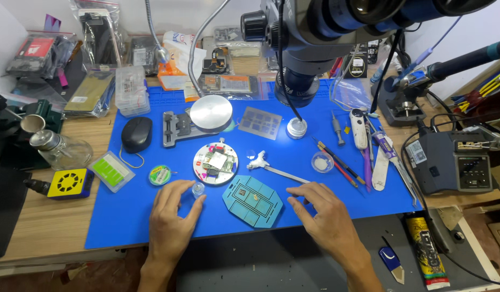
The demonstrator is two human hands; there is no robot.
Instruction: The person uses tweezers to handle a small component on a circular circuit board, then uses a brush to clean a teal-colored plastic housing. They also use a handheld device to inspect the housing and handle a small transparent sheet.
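Observation:
My left hand [171, 219] rests on the blue work mat [120, 216], thumb and forefinger pinching a small clear round pot [198, 188]. My right hand [320, 211] lies flat on the mat with fingers spread, fingertips near the handle end of a metal tool [277, 171] with a white tip. Between my hands lies a teal multi-sided stencil plate [253, 201]. Just beyond it sits a round white holder [215, 163] carrying a small circuit board.
A microscope head [314, 32] hangs over the mat's far middle. A black mouse [136, 134], a metal clamp with a round disc [209, 114], a grey stencil [260, 121], tweezers and screwdrivers [341, 162] lie around. A soldering station [455, 162] stands right, a glass bottle [58, 148] left.

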